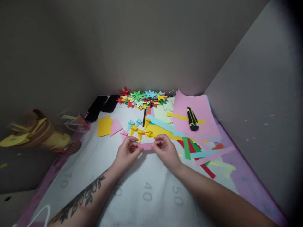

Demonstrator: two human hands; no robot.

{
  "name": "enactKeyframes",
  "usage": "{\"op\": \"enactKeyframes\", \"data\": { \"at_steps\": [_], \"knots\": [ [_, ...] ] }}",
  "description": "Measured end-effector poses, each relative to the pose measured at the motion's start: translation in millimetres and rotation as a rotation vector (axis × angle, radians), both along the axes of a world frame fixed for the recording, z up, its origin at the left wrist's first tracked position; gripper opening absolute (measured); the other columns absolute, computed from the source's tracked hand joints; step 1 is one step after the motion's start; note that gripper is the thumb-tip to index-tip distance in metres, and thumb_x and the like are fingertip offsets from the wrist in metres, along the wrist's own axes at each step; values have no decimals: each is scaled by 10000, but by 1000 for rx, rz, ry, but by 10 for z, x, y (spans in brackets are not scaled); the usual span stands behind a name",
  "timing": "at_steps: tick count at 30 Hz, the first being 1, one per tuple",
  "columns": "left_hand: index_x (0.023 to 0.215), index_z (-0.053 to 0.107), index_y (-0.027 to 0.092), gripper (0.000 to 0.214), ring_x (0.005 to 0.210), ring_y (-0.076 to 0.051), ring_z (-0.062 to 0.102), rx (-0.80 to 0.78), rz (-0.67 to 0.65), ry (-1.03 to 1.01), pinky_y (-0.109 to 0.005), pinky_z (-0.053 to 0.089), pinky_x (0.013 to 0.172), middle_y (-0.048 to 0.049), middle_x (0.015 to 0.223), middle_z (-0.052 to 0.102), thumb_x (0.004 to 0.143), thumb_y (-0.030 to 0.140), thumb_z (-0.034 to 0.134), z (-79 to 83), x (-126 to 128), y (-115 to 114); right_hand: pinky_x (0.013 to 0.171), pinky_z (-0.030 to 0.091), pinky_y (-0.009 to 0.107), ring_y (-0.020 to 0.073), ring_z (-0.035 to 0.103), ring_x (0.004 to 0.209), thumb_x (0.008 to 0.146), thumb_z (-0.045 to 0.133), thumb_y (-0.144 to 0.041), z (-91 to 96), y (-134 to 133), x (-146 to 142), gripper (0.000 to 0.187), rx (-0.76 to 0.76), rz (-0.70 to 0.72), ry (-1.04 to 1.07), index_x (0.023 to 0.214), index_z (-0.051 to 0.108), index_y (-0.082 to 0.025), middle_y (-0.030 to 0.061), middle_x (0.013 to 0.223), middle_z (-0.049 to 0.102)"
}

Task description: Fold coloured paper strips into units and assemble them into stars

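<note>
Pinching a pink paper strip (147, 146) at either end with left hand (127, 149) and right hand (166, 151), presumably to keep it flat, well apart from the utility knife (193, 119).

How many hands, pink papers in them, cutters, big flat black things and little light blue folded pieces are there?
Hands: 2 (left hand, right hand)
Held pink paper: 1
Cutter: 1
Big flat black things: 2
Light blue folded pieces: 2
Total: 8
</note>
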State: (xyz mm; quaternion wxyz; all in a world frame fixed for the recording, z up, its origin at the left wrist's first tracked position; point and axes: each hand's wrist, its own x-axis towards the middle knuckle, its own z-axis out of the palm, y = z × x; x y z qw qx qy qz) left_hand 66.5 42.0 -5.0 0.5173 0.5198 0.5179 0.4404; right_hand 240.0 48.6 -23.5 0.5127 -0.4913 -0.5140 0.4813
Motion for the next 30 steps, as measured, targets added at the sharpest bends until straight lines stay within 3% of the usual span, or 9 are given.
{"op": "enactKeyframes", "data": {
  "at_steps": [8,18,30],
  "knots": [
    [970,428,181,349,565,-93,534,-53,-90,-3,-199,399,549,29,692,608,710,216,658,25,50,-15,650,464,254,132,578,675,734,607,-194,34,-53,-33,198,70,20,-107,901,501,-209,-18,730,587],
    [928,481,174,291,568,-88,470,38,-62,159,-197,357,532,49,679,520,690,211,645,-39,29,-17,657,474,268,135,578,672,739,600,-190,36,-67,-36,197,94,26,-110,904,495,-213,-16,725,587],
    [852,499,177,179,569,-88,502,5,-85,150,-180,362,528,46,663,557,721,232,607,-10,20,-1,670,462,267,142,584,697,738,617,-203,16,-38,9,215,72,-28,-123,918,499,-213,-7,753,596]
  ]
}}
